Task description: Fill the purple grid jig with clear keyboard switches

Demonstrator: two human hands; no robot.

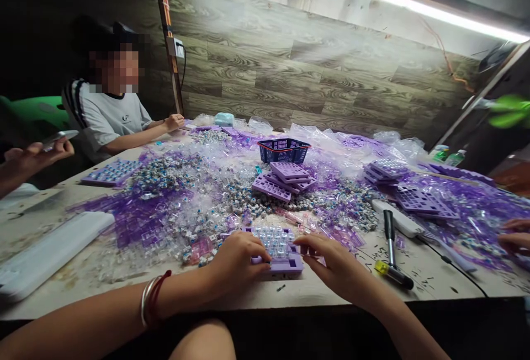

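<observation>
A small purple tray (296,263) lies near the front edge of the table, with rows of clear square pieces (274,241) set in its upper part. My left hand (238,258) is closed over the tray's left side, thumb and index finger bent together at its lower rows. At the tray's right side, my right hand (325,258) is bent in a pinch, fingertips at the edge of the clear pieces. Whatever is between those fingertips is too small to make out. A tiny dark scrap (281,288) lies just in front of the tray.
Loose purple and clear plastic parts (153,219) cover much of the table. Purple trays (285,178) are stacked before a dark basket (284,151). A hammer-like tool (391,249) lies right; a white bar-shaped case (53,252) left. A co-worker (118,111) sits opposite; other people's hands show at both sides.
</observation>
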